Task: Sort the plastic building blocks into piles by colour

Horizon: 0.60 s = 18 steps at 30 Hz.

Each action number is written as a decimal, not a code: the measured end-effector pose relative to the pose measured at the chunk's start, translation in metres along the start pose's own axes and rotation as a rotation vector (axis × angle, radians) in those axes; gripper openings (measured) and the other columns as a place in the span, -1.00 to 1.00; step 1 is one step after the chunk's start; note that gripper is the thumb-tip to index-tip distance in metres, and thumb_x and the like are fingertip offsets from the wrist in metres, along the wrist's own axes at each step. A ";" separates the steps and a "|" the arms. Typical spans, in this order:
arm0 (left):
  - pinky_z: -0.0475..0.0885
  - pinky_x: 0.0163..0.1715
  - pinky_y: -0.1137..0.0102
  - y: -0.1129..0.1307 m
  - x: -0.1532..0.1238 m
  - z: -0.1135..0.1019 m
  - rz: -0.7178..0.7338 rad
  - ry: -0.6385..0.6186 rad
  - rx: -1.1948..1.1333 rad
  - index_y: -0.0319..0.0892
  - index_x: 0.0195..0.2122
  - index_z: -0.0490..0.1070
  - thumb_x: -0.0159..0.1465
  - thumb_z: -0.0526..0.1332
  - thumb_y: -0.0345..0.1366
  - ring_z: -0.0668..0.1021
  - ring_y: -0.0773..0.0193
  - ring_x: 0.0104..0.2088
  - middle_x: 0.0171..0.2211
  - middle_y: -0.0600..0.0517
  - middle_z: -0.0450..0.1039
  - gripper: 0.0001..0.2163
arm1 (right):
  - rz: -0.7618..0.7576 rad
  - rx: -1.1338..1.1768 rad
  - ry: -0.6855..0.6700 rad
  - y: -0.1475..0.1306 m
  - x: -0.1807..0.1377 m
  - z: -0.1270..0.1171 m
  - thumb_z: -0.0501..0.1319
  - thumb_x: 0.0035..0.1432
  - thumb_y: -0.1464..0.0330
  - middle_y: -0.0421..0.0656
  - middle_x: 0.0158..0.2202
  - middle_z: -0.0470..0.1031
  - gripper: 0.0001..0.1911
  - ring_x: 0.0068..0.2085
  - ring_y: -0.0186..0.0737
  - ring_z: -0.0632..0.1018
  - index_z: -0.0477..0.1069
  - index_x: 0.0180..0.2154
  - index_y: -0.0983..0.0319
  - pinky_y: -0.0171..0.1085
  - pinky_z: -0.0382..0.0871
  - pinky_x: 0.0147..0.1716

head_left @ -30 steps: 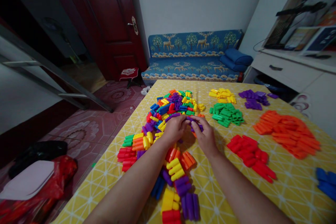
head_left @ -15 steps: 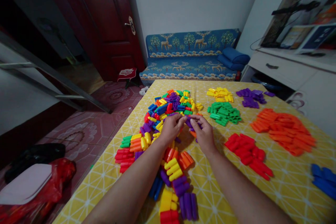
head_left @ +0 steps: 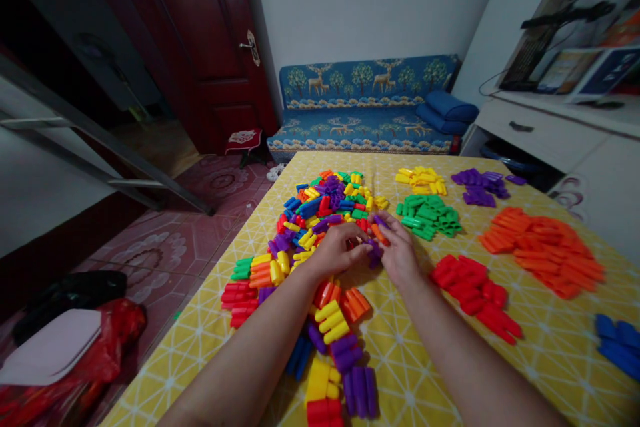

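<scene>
My right hand (head_left: 401,255) is closed around bullet-shaped plastic building blocks, an orange block (head_left: 380,235) and a purple block (head_left: 381,220) showing between its fingers. My left hand (head_left: 337,250) reaches across with curled fingers and grips another purple block (head_left: 374,253) against the right hand; its fingertips are partly hidden. Just beyond and to the left lies a mixed heap of blocks (head_left: 311,207) in several colours. Nearer me, joined yellow blocks (head_left: 332,321) and purple blocks (head_left: 360,392) lie between my forearms.
Sorted piles stand on the right: yellow blocks (head_left: 421,181), green blocks (head_left: 429,215), purple blocks (head_left: 481,187), orange blocks (head_left: 543,250), red blocks (head_left: 475,293) and blue blocks (head_left: 619,347). A yellow patterned cloth (head_left: 425,373) covers the table. Behind it is a blue sofa (head_left: 345,121).
My left hand has shifted slightly right and down, toward the right palm. My right hand has turned, its palm side now more visible with orange and purple blocks in it.
</scene>
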<state>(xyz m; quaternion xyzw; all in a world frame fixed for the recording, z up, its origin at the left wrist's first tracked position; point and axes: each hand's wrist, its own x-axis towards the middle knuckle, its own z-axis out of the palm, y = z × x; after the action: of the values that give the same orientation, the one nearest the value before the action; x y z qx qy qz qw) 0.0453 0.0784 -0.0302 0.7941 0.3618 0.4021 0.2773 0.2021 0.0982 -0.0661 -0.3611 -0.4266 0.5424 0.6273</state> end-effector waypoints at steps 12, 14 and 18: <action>0.42 -0.39 0.44 -0.009 0.002 -0.001 -0.112 0.263 0.096 -0.24 -0.28 0.51 0.28 0.23 -0.25 0.53 0.29 -0.41 -0.41 -0.02 0.53 -0.84 | -0.284 -0.367 -0.056 -0.009 -0.018 0.014 0.15 0.26 0.22 -0.06 0.04 0.50 -0.66 0.06 -0.15 0.50 0.40 0.03 0.17 -0.13 0.36 0.09; 0.41 -0.42 0.46 -0.012 0.002 0.000 -0.148 0.274 0.074 -0.24 -0.26 0.51 0.26 0.24 -0.30 0.54 0.30 -0.42 -0.40 -0.02 0.55 -0.87 | -0.276 -0.436 -0.143 -0.008 -0.021 0.017 0.14 0.28 0.21 -0.07 0.06 0.49 -0.63 0.06 -0.14 0.51 0.38 0.08 0.14 -0.14 0.41 0.05; 0.45 -0.37 0.45 -0.013 0.001 0.002 -0.149 0.257 -0.050 -0.25 -0.24 0.51 0.23 0.24 -0.35 0.57 0.29 -0.40 -0.37 -0.02 0.57 -0.88 | -0.314 -0.562 -0.190 -0.001 -0.021 0.017 0.14 0.26 0.26 -0.10 0.10 0.46 -0.60 0.07 -0.13 0.51 0.35 0.13 0.09 -0.12 0.43 0.04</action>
<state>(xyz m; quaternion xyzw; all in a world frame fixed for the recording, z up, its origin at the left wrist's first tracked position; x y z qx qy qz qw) 0.0429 0.0861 -0.0400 0.6998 0.4420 0.4877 0.2776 0.1856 0.0768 -0.0624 -0.3979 -0.6664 0.3313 0.5364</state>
